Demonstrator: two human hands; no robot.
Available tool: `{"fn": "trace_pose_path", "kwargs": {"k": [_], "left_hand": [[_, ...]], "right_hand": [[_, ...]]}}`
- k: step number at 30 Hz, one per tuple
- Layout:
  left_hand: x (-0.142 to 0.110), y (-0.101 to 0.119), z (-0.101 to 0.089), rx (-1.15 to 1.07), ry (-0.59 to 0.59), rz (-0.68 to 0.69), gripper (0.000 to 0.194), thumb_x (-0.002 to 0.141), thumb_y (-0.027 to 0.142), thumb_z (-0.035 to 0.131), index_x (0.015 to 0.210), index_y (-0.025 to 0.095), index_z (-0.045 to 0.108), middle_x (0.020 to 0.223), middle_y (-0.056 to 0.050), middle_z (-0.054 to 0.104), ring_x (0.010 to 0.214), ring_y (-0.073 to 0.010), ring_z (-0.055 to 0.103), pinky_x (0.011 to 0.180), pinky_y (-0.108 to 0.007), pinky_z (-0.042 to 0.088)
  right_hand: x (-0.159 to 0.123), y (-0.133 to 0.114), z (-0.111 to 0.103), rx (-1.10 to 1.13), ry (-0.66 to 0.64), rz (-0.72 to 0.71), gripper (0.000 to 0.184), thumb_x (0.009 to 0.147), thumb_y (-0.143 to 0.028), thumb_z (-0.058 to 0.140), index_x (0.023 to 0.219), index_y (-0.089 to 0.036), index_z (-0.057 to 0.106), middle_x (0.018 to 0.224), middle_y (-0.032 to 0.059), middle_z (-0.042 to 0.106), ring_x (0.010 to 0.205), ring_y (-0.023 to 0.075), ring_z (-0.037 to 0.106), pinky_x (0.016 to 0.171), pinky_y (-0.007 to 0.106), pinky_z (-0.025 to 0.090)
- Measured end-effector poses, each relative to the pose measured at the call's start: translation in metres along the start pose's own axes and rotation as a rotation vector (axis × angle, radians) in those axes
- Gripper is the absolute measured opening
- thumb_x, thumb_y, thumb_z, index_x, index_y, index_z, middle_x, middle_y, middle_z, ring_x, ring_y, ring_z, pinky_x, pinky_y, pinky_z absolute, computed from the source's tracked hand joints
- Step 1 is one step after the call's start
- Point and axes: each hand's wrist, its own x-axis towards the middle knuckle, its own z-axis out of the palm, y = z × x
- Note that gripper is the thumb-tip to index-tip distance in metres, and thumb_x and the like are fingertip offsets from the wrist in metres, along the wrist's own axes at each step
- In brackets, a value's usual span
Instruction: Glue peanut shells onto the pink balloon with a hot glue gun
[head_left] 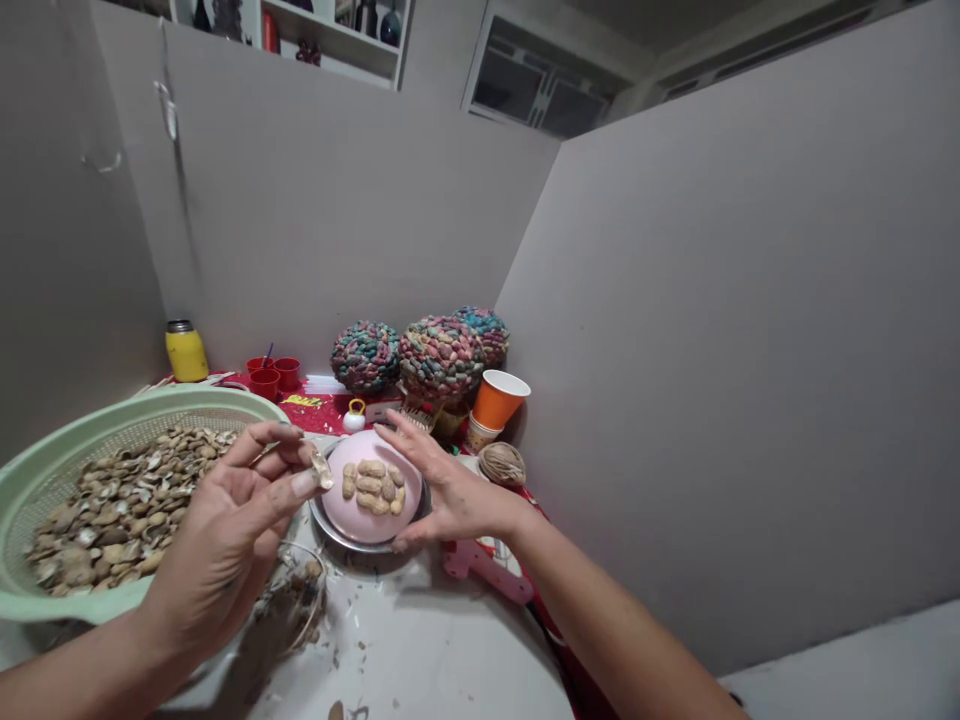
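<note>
My left hand (247,510) pinches a piece of peanut shell (322,468) between thumb and fingertips, its pale hollow side showing. Beside it, a smooth pink balloon (341,520) rests in a round metal bowl (352,543). Several peanut shells (370,486) sit in a cluster on top of the balloon. My right hand (442,490) spans the balloon's right side, fingers at the far edge and thumb at the near edge. Left of my left hand is a green colander (105,408) full of loose peanut shells (127,500).
Shell-covered balls (441,357) in mixed colours stand at the back. Near them are an orange paper cup (499,398), a twine roll (502,464), red cups (264,383) and a yellow jar (186,352). A pink glue gun (487,572) lies at right. Grey panels (712,330) enclose the table.
</note>
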Motion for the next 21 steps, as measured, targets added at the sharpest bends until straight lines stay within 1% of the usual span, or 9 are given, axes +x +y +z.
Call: {"fn": "trace_pose_path", "kwargs": {"k": [3,5,7,10,12,14,17,19,21], "left_hand": [[0.002,-0.005,-0.004,0.006,0.004,-0.006,0.038,0.066,0.012,0.087,0.098,0.021,0.069,0.092,-0.001,0.067,0.084,-0.011,0.063,0.075,-0.017,0.058],[0.003,-0.007,-0.005,0.025,0.005,-0.013,0.038,0.067,0.012,0.087,0.099,0.021,0.068,0.092,-0.001,0.066,0.084,-0.011,0.063,0.075,-0.017,0.059],[0.004,-0.008,-0.005,0.046,0.011,-0.021,0.038,0.067,0.012,0.086,0.099,0.021,0.068,0.092,-0.001,0.066,0.084,-0.0109,0.063,0.075,-0.017,0.059],[0.003,-0.009,-0.004,0.063,0.017,-0.031,0.038,0.068,0.012,0.086,0.1,0.021,0.068,0.092,-0.001,0.066,0.084,-0.0109,0.062,0.074,-0.016,0.058],[0.002,-0.008,-0.004,0.067,0.02,-0.032,0.038,0.067,0.013,0.087,0.099,0.021,0.068,0.092,-0.001,0.065,0.084,-0.0108,0.062,0.073,-0.016,0.058],[0.001,-0.007,-0.004,0.078,0.026,-0.04,0.038,0.067,0.012,0.087,0.099,0.021,0.067,0.092,-0.001,0.065,0.083,-0.0106,0.062,0.073,-0.016,0.058],[0.001,-0.008,-0.002,0.102,0.035,-0.047,0.039,0.067,0.013,0.087,0.099,0.022,0.067,0.092,-0.001,0.066,0.083,-0.0109,0.062,0.073,-0.016,0.058],[0.001,-0.009,-0.001,0.133,0.029,-0.041,0.038,0.067,0.015,0.087,0.099,0.022,0.067,0.091,0.0,0.066,0.084,-0.0109,0.063,0.074,-0.016,0.058],[0.002,-0.011,0.0,0.183,0.019,-0.025,0.036,0.068,0.018,0.087,0.097,0.023,0.067,0.09,0.001,0.067,0.084,-0.0108,0.063,0.075,-0.015,0.057]], "right_hand": [[0.005,0.012,0.004,-0.007,-0.032,-0.023,0.123,0.068,-0.056,0.086,0.16,-0.03,0.008,0.167,0.0143,-0.002,0.153,0.0339,-0.001,0.121,0.056,0.014],[0.007,0.018,0.008,0.012,-0.025,-0.05,0.124,0.07,-0.055,0.085,0.16,-0.029,0.004,0.167,0.0153,0.002,0.153,0.0329,0.0,0.121,0.055,0.013],[0.008,0.023,0.013,0.049,-0.004,-0.072,0.126,0.07,-0.053,0.085,0.16,-0.028,0.001,0.166,0.0158,0.007,0.153,0.0316,0.005,0.122,0.053,0.014],[0.008,0.025,0.018,0.108,0.042,-0.057,0.126,0.069,-0.045,0.088,0.16,-0.028,0.003,0.165,0.0155,0.015,0.152,0.0301,0.017,0.121,0.05,0.019],[0.008,0.026,0.019,0.141,0.081,-0.03,0.123,0.068,-0.04,0.089,0.16,-0.028,0.008,0.164,0.0146,0.019,0.15,0.0298,0.021,0.121,0.049,0.019],[0.007,0.027,0.017,0.212,0.118,0.012,0.12,0.068,-0.039,0.088,0.16,-0.028,0.011,0.163,0.0136,0.022,0.15,0.0298,0.023,0.121,0.049,0.019],[0.005,0.028,0.013,0.381,0.153,0.107,0.119,0.067,-0.045,0.088,0.159,-0.026,0.015,0.163,0.013,0.024,0.148,0.0303,0.027,0.121,0.048,0.02],[0.003,0.028,0.01,0.477,0.15,0.176,0.121,0.064,-0.05,0.088,0.159,-0.026,0.016,0.161,0.013,0.027,0.146,0.0309,0.031,0.12,0.048,0.022],[0.002,0.029,0.008,0.524,0.131,0.221,0.122,0.062,-0.053,0.088,0.159,-0.026,0.018,0.16,0.0124,0.03,0.144,0.0315,0.035,0.12,0.048,0.024]]}}
